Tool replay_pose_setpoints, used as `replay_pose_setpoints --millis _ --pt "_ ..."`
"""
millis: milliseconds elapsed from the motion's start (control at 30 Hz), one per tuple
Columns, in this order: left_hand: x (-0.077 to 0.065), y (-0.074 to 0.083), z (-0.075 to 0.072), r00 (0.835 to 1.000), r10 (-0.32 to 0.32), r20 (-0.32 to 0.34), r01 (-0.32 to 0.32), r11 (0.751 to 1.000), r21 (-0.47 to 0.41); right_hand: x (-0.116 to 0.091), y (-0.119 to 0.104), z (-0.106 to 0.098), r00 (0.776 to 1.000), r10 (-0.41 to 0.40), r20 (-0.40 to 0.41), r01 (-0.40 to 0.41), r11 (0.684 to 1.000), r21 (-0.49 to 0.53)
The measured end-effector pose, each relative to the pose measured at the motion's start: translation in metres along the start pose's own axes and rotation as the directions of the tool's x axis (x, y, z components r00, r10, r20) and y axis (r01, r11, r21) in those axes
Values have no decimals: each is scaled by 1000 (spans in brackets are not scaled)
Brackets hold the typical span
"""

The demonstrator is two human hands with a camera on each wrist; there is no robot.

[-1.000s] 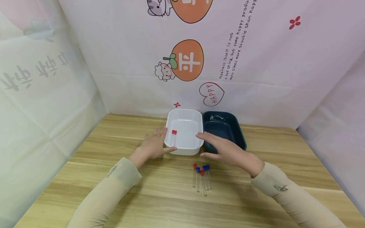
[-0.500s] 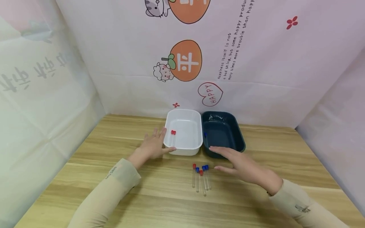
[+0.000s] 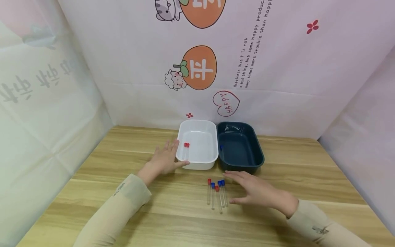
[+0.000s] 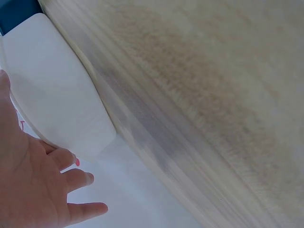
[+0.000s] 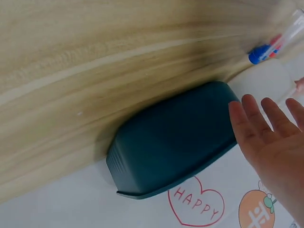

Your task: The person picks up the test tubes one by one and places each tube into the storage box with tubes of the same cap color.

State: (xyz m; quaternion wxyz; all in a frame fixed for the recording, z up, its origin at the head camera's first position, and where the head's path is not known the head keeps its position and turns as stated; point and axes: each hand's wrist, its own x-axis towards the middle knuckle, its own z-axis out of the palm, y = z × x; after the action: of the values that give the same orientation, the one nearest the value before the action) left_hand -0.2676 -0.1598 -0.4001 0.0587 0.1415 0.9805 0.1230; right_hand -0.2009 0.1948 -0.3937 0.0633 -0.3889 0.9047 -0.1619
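Note:
My left hand (image 3: 165, 160) rests with spread fingers at the left side of the white bin (image 3: 202, 165), thumb along its front rim. Two red-capped test tubes (image 3: 187, 148) lie inside that bin. Beside it stands the dark blue bin (image 3: 243, 167), where a blue-capped tube (image 3: 221, 148) lies against the left wall. My right hand (image 3: 259, 192) is just in front of the dark bin, fingers extended, nothing held. Close to its fingertips lies a group of several test tubes (image 3: 220, 197) with red and blue caps. The right wrist view shows some of these blue caps (image 5: 256, 56) past the fingers.
The bins stand side by side near the back of the wooden table (image 3: 172, 219), before a white printed cloth (image 3: 142, 103). More cloth (image 3: 52, 113) hangs along the left side and the right side.
My right hand has drawn back from over the dark bin toward the tubes on the table. A blue-capped tube now shows in that bin. My left hand has hardly moved.

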Motion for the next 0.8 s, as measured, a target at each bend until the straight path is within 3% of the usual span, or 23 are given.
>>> replay_pose_setpoints --millis 433,800 --pt "-1 -1 0 1000 2 -3 -2 1000 -3 10 6 12 999 -39 -29 36 996 -77" --pt "-1 1 -1 1000 0 1 0 1000 5 13 8 16 1000 2 24 0 997 -72"
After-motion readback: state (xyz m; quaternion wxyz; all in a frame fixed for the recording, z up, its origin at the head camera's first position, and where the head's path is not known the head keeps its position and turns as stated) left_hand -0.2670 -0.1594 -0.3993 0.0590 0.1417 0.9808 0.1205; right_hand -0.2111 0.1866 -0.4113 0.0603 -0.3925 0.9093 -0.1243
